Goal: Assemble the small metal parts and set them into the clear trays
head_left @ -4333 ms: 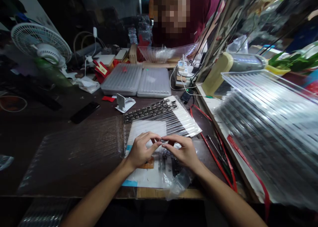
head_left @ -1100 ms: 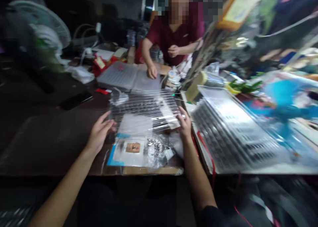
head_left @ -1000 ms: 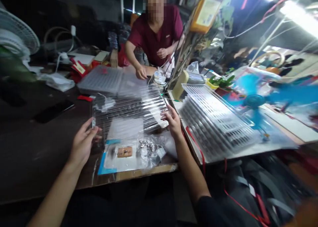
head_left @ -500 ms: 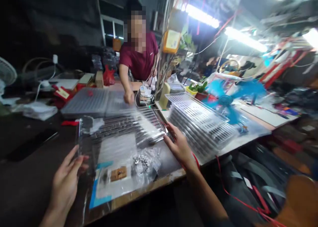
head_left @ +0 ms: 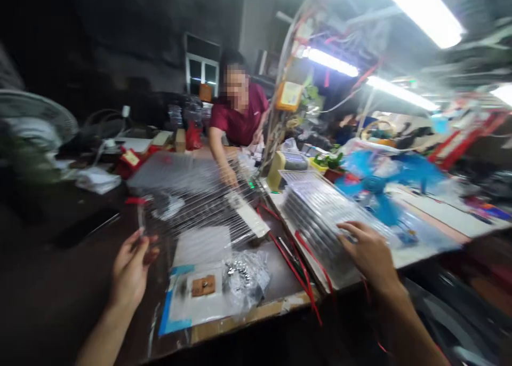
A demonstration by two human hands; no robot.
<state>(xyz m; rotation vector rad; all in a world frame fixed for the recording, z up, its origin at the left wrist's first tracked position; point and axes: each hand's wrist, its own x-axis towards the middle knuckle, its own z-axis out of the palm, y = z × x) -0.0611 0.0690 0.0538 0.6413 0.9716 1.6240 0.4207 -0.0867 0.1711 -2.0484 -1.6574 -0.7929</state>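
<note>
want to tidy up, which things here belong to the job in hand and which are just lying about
Likely the job:
clear tray, edge in the left hand
tray stack, by the right hand; contact unclear
brown block
bag of metal bits

Likely just about:
phone
plant
blue fan
white fan

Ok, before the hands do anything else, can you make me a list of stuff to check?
1. Left hand has a grip: ok, its fingers pinch a clear plastic edge.
2. Right hand is free: ok, fingers spread, no object seen in them.
3. Right hand isn't touching the stack of clear trays: cannot tell, it's too blurry.
4. Co-worker's hand is out of the work area: not ok, it reaches over the table.
5. Plastic bag is away from both hands: ok.
</note>
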